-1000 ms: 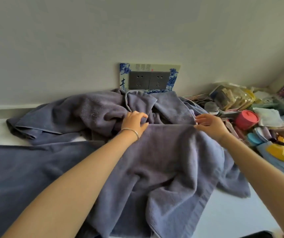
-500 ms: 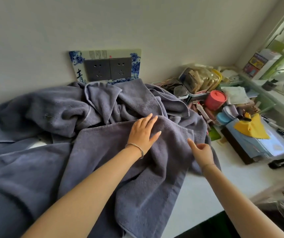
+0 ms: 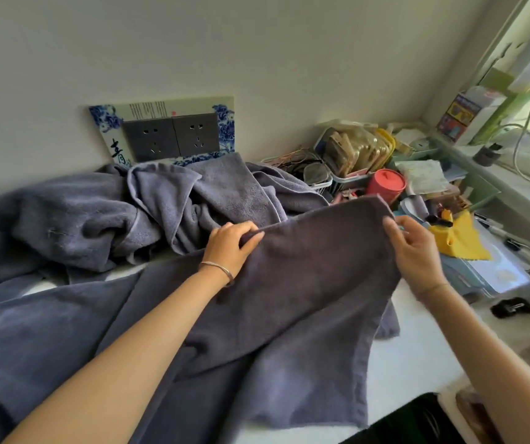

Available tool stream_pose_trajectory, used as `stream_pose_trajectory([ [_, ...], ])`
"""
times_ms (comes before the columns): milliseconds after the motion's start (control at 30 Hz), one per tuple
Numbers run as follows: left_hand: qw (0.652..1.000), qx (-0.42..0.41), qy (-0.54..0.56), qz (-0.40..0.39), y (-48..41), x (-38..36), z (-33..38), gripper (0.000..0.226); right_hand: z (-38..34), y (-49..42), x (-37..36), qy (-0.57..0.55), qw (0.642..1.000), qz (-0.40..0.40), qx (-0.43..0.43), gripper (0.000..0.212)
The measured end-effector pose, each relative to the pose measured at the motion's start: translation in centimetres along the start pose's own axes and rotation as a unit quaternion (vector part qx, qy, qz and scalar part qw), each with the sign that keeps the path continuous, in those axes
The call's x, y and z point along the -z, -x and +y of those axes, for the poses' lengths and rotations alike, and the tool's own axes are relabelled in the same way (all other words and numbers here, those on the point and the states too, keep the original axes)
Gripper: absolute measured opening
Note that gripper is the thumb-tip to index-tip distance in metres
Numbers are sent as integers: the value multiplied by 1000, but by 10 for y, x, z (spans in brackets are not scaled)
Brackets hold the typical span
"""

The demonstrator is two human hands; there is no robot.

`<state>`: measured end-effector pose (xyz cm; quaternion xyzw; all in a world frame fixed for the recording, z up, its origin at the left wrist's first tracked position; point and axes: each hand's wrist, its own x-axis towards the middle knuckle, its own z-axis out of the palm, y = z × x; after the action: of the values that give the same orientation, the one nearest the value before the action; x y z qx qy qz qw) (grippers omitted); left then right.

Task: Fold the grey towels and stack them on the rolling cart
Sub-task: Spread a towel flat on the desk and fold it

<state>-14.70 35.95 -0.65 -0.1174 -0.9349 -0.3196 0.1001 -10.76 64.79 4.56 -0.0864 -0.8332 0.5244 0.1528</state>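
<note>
A grey towel (image 3: 302,299) is spread in front of me over a white table (image 3: 417,357), its far edge lifted and stretched between my hands. My left hand (image 3: 230,246) grips that edge near the middle, fingers curled over it. My right hand (image 3: 414,251) pinches the towel's right corner. Behind it, a heap of more grey towels (image 3: 103,219) lies crumpled against the wall, and another grey towel (image 3: 33,341) lies flat at the left. No rolling cart is in view.
Clutter fills the table's right back corner: a red pot (image 3: 385,187), a basket of packets (image 3: 353,152), a yellow cloth (image 3: 459,241), papers. A double wall socket (image 3: 170,137) sits above the heap. A black clip (image 3: 512,307) lies at the right.
My right hand has moved up and right, taking the towel's corner and lifting it. My left hand has gone from lying flat on the towel to gripping its far edge.
</note>
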Motion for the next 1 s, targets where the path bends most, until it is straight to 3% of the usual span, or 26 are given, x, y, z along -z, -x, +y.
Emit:
stream_pose_trajectory([
  [67,993,-12,114,18,-10,14,15,18,-11,-24,22,19,1000,-18,1,37],
  [133,987,-18,160,22,-30,23,28,17,-23,-51,39,35,998,-38,-19,42],
  [200,995,-26,95,26,-54,21,35,21,-26,-76,45,67,993,-67,-66,32],
  [333,993,-4,-118,-8,-78,-12,32,21,14,-111,18,165,984,-33,-58,29],
  [467,988,-10,-154,28,-70,-36,31,23,59,-94,-8,144,982,-65,-109,26],
  [567,973,-82,-190,102,-62,-47,32,28,82,-67,-4,109,982,-56,-143,27],
  [633,965,-155,-200,76,-50,-58,33,36,100,-54,2,108,980,-50,-158,26],
  [700,955,-185,-232,1,-37,-71,33,45,112,-44,8,121,977,-56,-169,24],
  [767,944,-152,-285,-68,-30,-83,29,50,119,-40,11,135,976,-47,-164,38],
  [867,937,-104,-308,-131,-33,-90,25,56,121,-39,15,146,978,-15,-150,41],
  [1000,946,-100,-285,-119,-29,-88,32,61,121,-33,19,119,970,-29,-208,30],
])
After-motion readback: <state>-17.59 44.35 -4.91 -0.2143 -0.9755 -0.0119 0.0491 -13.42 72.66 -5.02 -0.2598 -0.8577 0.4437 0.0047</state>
